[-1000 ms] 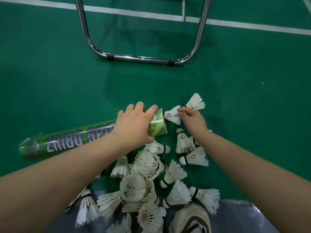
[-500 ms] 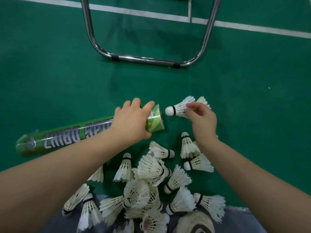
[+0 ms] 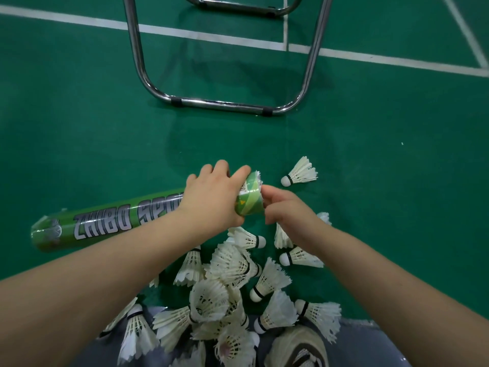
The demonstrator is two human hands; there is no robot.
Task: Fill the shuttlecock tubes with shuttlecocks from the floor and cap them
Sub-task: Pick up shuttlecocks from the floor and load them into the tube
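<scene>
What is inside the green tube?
White feather tips poke out of the open end of the green tube. Deeper inside is hidden by its printed wall, the left hand gripping it and the right hand at its mouth.

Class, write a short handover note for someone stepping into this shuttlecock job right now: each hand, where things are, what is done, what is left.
Left hand: grips the long green printed tube near its open end; the tube lies on the green court floor.
Right hand: fingers curled at the tube mouth, where a white feather shuttlecock sticks out; grip hidden.
Done: that shuttlecock is partly in.
To do: push it home, load the pile of loose shuttlecocks and the lone one, cap the tube. No cap in view.
</scene>
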